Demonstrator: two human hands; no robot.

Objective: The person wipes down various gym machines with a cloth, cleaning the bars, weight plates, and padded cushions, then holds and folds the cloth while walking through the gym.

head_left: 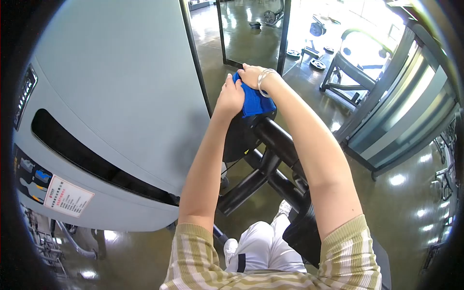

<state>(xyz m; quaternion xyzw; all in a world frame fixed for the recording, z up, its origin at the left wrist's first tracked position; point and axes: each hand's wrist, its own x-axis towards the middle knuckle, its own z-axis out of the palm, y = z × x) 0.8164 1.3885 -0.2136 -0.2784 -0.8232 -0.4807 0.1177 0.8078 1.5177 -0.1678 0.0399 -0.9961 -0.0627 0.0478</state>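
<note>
Blue cloth (pixel 254 103) sits atop the black machine frame (pixel 274 137), long axis pointing away from the body. Right hand (pixel 251 77) lies at its far end, left hand (pixel 230 99) along its left edge; both touching, fingers curled, clenched or merely pressing: cannot tell.

1. A gym.
2. Weight plates (pixel 317 65) lie on the glossy floor (pixel 401 208).
3. A dark-framed exercise machine (pixel 357 75) stands beyond, at right.
4. A tall grey housing (pixel 121 96) carries a pictured label (pixel 30 169) and printed notice (pixel 68 196).
5. More equipment (pixel 72 242) shows at lower left.
</note>
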